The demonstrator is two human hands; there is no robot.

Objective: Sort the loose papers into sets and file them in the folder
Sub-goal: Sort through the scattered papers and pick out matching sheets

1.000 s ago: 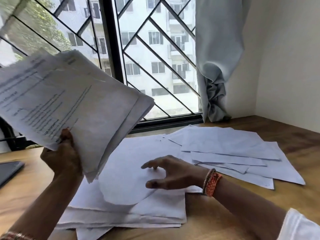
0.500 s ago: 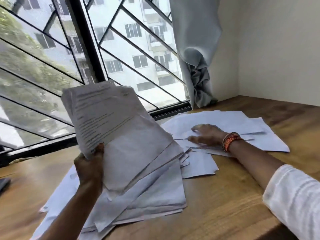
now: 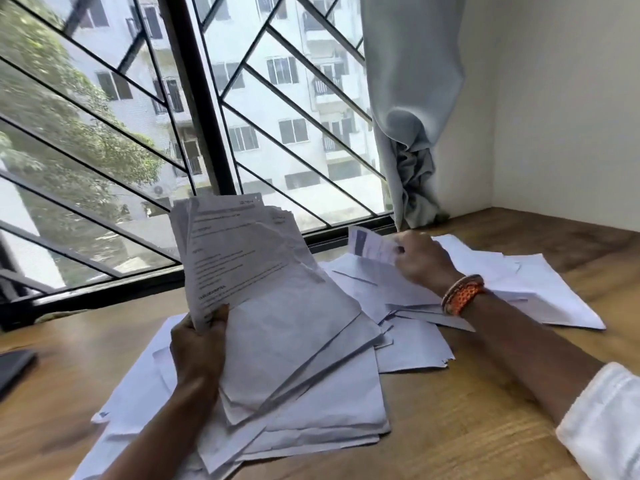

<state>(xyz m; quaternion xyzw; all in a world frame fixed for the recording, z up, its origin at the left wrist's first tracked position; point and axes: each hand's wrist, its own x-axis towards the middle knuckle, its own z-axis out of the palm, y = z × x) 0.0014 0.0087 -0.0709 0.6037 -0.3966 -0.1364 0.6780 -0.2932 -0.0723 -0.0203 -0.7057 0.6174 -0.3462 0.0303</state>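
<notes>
2 hands (image 3: pixel 199 344) (image 3: pixel 424 259) gripping papers (image 3: pixel 263 292)

Single head-worn wide-angle view, facing forward and down over wooden table (image 3: pixel 485 427) toward window (image 3: pixel 207 116), close.

white papers (image 3: pixel 322 403), brown wood-grain table (image 3: pixel 467 420), orange wristband (image 3: pixel 462 295), pale blue-grey curtain (image 3: pixel 408 98)

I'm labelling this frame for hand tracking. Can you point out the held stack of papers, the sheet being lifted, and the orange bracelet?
Held stack of papers (image 3: pixel 256 271), head view: printed top page.
Lifted sheet (image 3: pixel 370 244), head view: raised middle.
Orange bracelet (image 3: pixel 462 295), head view: band on wrist.
</notes>
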